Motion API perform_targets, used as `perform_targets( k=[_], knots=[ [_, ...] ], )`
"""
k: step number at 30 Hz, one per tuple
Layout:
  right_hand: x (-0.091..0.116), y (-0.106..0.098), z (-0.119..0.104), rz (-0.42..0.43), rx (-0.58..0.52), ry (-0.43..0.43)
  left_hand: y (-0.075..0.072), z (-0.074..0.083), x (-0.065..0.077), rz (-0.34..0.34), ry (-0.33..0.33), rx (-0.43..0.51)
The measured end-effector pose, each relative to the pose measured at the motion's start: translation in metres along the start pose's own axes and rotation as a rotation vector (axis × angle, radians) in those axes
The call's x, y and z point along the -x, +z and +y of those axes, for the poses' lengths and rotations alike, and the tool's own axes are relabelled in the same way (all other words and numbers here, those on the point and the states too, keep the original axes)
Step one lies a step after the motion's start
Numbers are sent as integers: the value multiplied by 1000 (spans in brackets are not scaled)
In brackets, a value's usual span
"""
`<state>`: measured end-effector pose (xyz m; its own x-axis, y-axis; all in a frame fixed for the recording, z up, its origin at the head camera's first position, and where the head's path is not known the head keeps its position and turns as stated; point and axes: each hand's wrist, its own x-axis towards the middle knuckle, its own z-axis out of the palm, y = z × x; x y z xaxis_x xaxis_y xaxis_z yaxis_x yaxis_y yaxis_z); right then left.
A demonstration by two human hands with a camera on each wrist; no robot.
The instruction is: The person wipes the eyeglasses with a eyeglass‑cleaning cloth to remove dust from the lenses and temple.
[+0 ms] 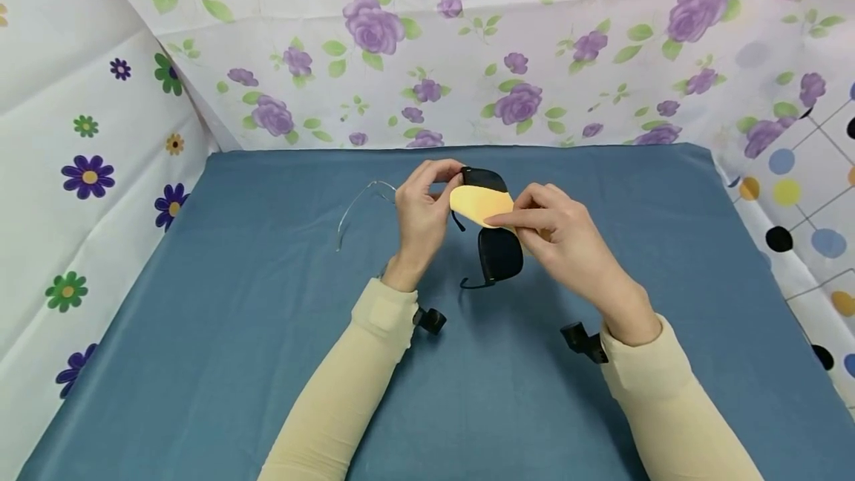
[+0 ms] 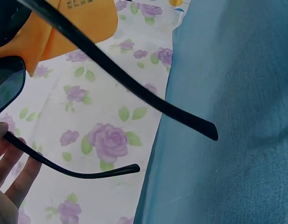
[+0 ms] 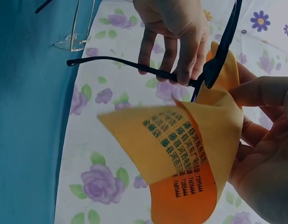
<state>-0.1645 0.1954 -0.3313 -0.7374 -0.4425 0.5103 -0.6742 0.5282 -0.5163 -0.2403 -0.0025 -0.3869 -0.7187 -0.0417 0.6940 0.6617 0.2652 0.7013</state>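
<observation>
My left hand (image 1: 424,206) pinches a pair of black sunglasses (image 1: 501,254) near one hinge, holding them above the table with the temples extended. A yellow-orange cleaning cloth (image 1: 479,203) lies across the front of the frame. Dark printed characters cover part of the cloth (image 3: 172,149) in the right wrist view. Opposite the left hand, my right hand (image 1: 568,232) grips the cloth between thumb and fingers at the middle of the sunglasses. Both temples show in the left wrist view, where the cloth (image 2: 83,28) hangs behind the lenses.
Thin wire-framed glasses (image 1: 347,212) with clear lenses lie left of my left hand. A blue cloth (image 1: 254,303) covers the table. Behind stands a sheet with purple flowers (image 1: 374,24), and patterned sheets flank both sides.
</observation>
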Motion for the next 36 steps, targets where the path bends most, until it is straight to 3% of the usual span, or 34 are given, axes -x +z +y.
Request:
perform_targets(
  k=[6,8,14,22,36],
  knots=[
    [0,0,-1,-26,32,-30,-1,0,0,2,-6,-4],
    [0,-1,-1,-15,-18,-7,-1,0,-1,1,-4,-3],
    [-1,-4,1,123,-194,129,-1,0,-1,-13,-8,-2],
    [-3,8,-2,25,-40,128,-2,-1,0,7,10,-30],
    [-1,4,-3,16,36,13,-2,-1,-1,37,-27,9]
  ],
)
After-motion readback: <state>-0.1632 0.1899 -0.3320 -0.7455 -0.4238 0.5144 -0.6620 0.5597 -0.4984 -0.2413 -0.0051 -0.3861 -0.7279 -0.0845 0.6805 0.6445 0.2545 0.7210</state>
